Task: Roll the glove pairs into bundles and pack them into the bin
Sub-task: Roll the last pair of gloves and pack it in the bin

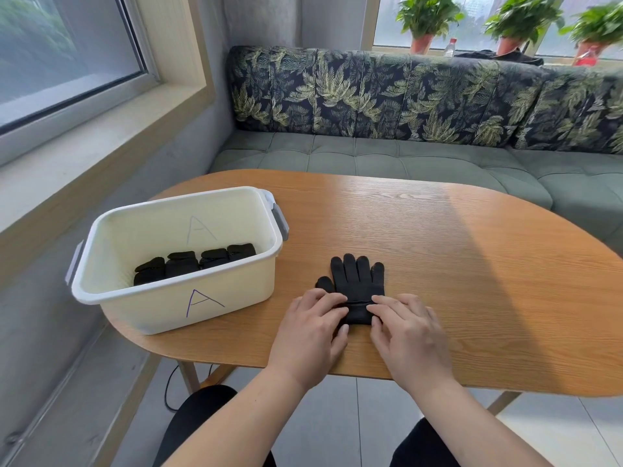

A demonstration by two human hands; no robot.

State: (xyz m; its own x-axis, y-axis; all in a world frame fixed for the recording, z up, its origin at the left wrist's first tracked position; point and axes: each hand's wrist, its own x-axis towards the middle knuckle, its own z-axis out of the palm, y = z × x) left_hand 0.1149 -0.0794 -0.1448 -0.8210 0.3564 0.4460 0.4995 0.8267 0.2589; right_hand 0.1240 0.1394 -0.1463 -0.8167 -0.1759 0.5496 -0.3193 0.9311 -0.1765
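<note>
A black glove pair [357, 278] lies flat on the wooden table [455, 264], fingers pointing away from me. My left hand [310, 328] grips the cuff end from the left and my right hand [408, 332] from the right, thumbs under the edge and fingers curled over a small fold at the cuff. To the left stands a cream plastic bin [236, 291] marked with a purple "A". Several rolled black glove bundles [195, 264] sit in a row on its floor.
The bin stands at the table's left end, near the wall and window sill [101, 129]. A green sofa [387, 156] with leaf-print cushions runs behind the table. Potted plants [428, 18] and a bottle stand on the far sill.
</note>
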